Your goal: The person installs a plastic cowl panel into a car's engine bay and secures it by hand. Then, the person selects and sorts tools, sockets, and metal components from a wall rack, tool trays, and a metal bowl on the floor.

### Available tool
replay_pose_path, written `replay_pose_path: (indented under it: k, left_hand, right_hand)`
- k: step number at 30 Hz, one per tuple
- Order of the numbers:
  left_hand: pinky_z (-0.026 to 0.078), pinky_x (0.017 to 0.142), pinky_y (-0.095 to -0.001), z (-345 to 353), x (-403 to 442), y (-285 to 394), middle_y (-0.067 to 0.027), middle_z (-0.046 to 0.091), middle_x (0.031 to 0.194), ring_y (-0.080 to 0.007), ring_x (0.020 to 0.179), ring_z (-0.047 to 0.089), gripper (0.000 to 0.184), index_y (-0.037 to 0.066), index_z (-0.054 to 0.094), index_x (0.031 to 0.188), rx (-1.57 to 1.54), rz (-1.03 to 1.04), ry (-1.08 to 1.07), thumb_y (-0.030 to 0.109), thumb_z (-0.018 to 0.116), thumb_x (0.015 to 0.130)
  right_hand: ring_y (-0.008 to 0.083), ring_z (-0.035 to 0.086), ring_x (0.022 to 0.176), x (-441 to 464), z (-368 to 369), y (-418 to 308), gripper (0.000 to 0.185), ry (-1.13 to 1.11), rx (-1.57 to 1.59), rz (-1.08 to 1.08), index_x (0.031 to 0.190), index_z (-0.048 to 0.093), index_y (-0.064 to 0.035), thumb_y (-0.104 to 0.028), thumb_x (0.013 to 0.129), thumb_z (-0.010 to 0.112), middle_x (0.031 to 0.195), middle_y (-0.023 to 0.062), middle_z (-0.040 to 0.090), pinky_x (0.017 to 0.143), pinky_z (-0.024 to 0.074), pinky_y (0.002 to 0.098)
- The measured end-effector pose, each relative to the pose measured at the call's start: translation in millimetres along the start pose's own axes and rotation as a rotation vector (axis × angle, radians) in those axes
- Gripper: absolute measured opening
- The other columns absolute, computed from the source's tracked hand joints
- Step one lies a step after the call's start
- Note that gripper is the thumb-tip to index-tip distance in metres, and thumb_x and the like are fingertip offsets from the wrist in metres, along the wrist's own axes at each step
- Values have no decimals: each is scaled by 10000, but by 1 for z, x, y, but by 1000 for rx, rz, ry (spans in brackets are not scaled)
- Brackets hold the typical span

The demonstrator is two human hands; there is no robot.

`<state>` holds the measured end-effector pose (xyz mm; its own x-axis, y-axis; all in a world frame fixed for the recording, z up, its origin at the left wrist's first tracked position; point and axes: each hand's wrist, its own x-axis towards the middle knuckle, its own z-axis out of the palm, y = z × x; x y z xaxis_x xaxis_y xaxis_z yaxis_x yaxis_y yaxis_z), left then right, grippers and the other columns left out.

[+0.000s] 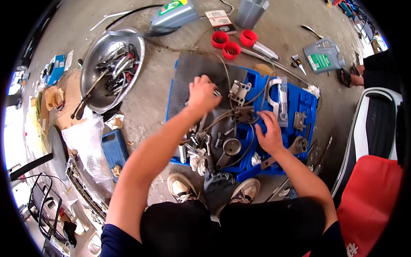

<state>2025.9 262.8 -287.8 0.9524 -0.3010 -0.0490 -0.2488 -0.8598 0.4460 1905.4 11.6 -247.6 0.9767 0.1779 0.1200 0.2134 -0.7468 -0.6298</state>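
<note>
My left hand (203,95) is above the dark grey mat (188,70), fingers curled around a small shiny metal part (217,93) that is mostly hidden. My right hand (270,133) hovers over the blue tool case (246,147), thumb and forefinger apart beside a metal bracket (244,114) and a thin cable (260,96). Another bracket (239,91) lies just above. Below my left hand are sockets, a ratchet (208,145) and crumpled white paper (198,160). A round-ended metal tool (231,147) and a large wrench (284,153) lie nearer me.
A metal basin (92,51) full of tools stands left. Red cups (231,50), a booklet (220,21) and grey jugs (324,55) are beyond the case. Another person's foot (349,78) shows at right, near a red cover (370,201). Bubble wrap (87,143) lies left.
</note>
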Motion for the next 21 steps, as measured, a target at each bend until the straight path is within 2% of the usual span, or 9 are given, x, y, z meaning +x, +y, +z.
replay_pose_path:
  k: [2,4,7,11,14,17,18,20,21]
  left_hand:
    - [449,909,-436,-1,1,-24,-111,605,1062,-320,1070,546,400,122,727,1079,-165,111,-27,326,779,739]
    - [467,894,-439,-9,-2,-36,-123,634,1064,-325,1035,577,405,116,713,1114,-364,95,-50,284,766,750]
    - [466,876,-429,-32,-27,-37,-99,658,1004,-307,1016,582,345,114,699,1137,-43,-10,215,219,714,808]
    - [441,929,-410,-43,-68,-52,-97,653,1030,-316,1039,572,371,106,666,1194,44,-115,231,222,691,842]
    - [438,917,-413,-38,-94,-50,-90,636,1058,-305,1042,565,328,91,675,1158,126,-75,178,189,685,845]
    - [433,888,-425,-32,-108,-45,-84,582,1131,-289,1041,546,260,93,683,1091,171,73,314,139,695,835]
    - [412,922,-442,-29,-110,-45,-99,584,1166,-319,1101,527,244,77,704,999,117,65,297,241,715,818]
    - [349,1061,-488,-37,-111,-31,-138,563,1274,-358,1253,460,267,50,726,879,118,87,221,299,740,784]
    - [349,1061,-488,-36,-108,-29,-138,563,1274,-358,1253,460,267,50,726,879,120,86,224,299,740,784]
  right_hand:
    - [370,558,1078,-7,-2,7,371,15,-12,13,1194,599,4,-58,832,650,1164,178,563,927,466,406]
    - [371,561,1067,-9,-2,9,357,20,-4,0,1187,602,-3,-54,835,644,1155,173,566,912,470,409]
    - [346,578,1028,-13,3,13,345,6,-17,-105,1150,617,-17,-49,810,666,1127,150,576,883,482,408]
    - [325,585,999,-19,10,-4,359,-107,6,-288,1127,629,-29,-77,781,712,1106,128,578,869,488,406]
    - [314,578,1007,-27,18,-15,398,-184,3,-377,1153,618,-53,-122,778,733,1105,117,573,868,482,410]
    - [318,565,1020,-31,21,-19,386,-223,47,-314,1153,609,-34,-118,793,720,1104,121,569,882,476,410]
    - [318,565,1020,-34,21,-19,386,-220,48,-319,1153,609,-34,-118,793,720,1104,121,569,882,476,410]
    - [322,565,1019,-40,21,-15,357,-179,79,-211,1133,613,-24,-98,797,705,1101,126,570,885,475,411]
    - [325,565,1021,-43,20,-13,336,-172,74,-201,1119,616,-18,-75,797,692,1101,131,573,886,476,412]
